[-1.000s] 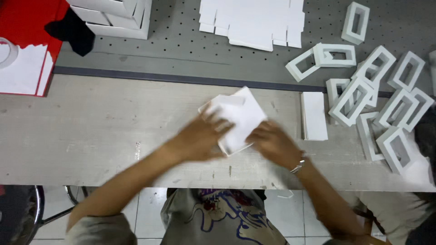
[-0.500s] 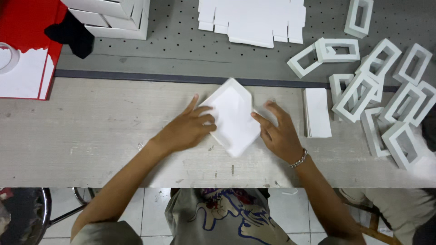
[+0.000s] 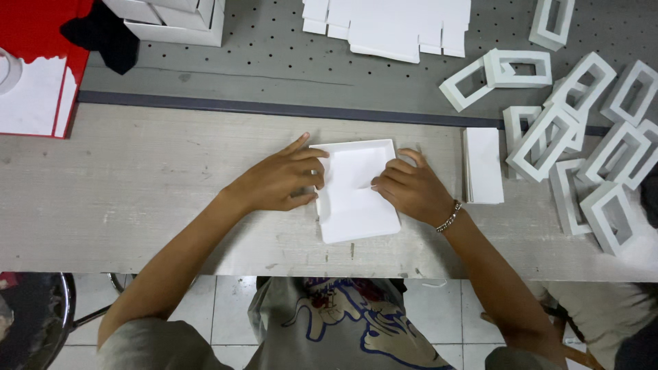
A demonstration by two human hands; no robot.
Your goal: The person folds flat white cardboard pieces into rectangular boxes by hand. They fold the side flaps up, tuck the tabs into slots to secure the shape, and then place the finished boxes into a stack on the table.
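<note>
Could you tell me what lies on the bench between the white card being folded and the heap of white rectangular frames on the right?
In the head view, a small stack of flat white cards lies between the white card and the frames.

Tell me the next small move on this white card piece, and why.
Probably press the upper flap flat with the right hand while the left hand steadies the white folded card sheet: both hands rest on it, and its upper part looks partly folded over.
</note>
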